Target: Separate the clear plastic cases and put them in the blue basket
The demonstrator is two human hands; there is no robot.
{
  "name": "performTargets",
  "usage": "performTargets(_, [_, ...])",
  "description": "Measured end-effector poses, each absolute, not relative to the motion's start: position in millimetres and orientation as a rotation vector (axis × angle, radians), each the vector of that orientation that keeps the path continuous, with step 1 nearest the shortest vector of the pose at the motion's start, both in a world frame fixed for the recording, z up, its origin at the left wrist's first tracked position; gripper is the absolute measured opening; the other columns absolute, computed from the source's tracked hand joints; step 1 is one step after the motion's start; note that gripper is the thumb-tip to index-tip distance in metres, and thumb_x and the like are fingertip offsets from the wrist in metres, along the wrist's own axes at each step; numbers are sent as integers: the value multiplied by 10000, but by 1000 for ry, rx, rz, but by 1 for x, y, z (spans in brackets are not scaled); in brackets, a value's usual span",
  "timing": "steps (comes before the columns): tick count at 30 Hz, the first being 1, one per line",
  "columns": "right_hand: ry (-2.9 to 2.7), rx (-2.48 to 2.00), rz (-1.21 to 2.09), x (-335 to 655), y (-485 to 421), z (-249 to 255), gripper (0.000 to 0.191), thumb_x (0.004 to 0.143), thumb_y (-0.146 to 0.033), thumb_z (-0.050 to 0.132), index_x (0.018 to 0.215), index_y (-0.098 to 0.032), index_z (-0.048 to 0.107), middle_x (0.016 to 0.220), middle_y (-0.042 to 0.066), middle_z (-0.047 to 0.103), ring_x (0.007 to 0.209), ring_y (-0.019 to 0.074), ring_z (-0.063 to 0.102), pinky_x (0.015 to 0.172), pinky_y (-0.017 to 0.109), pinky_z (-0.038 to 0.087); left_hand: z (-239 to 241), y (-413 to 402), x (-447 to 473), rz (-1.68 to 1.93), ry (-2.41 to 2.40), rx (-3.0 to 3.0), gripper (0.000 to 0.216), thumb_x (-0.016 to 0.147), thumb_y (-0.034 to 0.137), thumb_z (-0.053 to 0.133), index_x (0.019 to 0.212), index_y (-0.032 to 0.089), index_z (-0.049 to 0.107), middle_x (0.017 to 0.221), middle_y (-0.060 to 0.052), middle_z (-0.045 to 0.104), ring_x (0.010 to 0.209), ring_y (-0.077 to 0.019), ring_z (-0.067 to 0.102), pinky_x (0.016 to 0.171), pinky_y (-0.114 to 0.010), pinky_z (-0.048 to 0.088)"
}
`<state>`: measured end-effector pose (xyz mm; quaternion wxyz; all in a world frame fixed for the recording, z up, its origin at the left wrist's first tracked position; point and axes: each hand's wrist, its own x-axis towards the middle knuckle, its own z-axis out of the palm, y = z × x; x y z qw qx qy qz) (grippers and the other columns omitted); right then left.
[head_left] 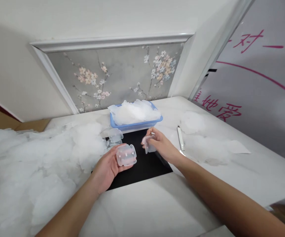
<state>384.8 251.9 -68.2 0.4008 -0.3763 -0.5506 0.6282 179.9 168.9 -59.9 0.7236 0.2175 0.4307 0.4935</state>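
Note:
My left hand (108,168) holds a clear, frosted plastic piece (127,155) with a scalloped outline, its face turned up toward me. In my right hand (161,144) is another translucent piece (148,144), pinched between thumb and fingers and partly hidden by them. Both hands are above a black mat (137,171) on the marbled table. Just beyond my left hand, a few similar clear pieces (115,135) lie at the mat's left edge.
A blue basket (137,125) heaped with translucent pieces stands behind the mat. A large pile of such pieces (51,171) covers the table's left side. To the right lie a white-handled knife-like tool (180,138), more whitish pieces (204,148) and a white paper (240,146).

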Motion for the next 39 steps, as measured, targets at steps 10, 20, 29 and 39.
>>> performTargets(10, [-2401,-528,710,376,229,-64,166,859,-224,620,1013,-236,679,1152,101,560,1016,227,494,897,409,401,-62,167,180,1092,975,586,434,960,420,394,1249,144,562,1186,-125,657,1069,-247,633,968,-436,488])
performTargets(20, [-1214,-1051,1982,379,243,-66,406,640,-457,811,879,-172,649,700,-11,602,569,105,519,504,228,384,-84,178,149,687,1774,2150,262,811,248,640,1062,202,695,1143,-74,664,1042,-275,580,928,-455,460])
performTargets(29, [-1009,-1084,2094,383,252,-75,362,641,-339,832,936,-153,736,761,30,659,552,84,518,509,214,407,-76,175,151,786,1801,2060,230,881,301,472,905,230,689,1027,-34,705,974,-225,632,855,-365,487])
performTargets(39, [-1276,-987,1835,382,248,-67,191,793,-380,636,814,-190,622,647,-15,534,630,127,523,615,258,416,-63,170,164,1221,1523,1109,246,846,460,575,862,219,529,666,38,583,562,-102,518,556,-207,418])
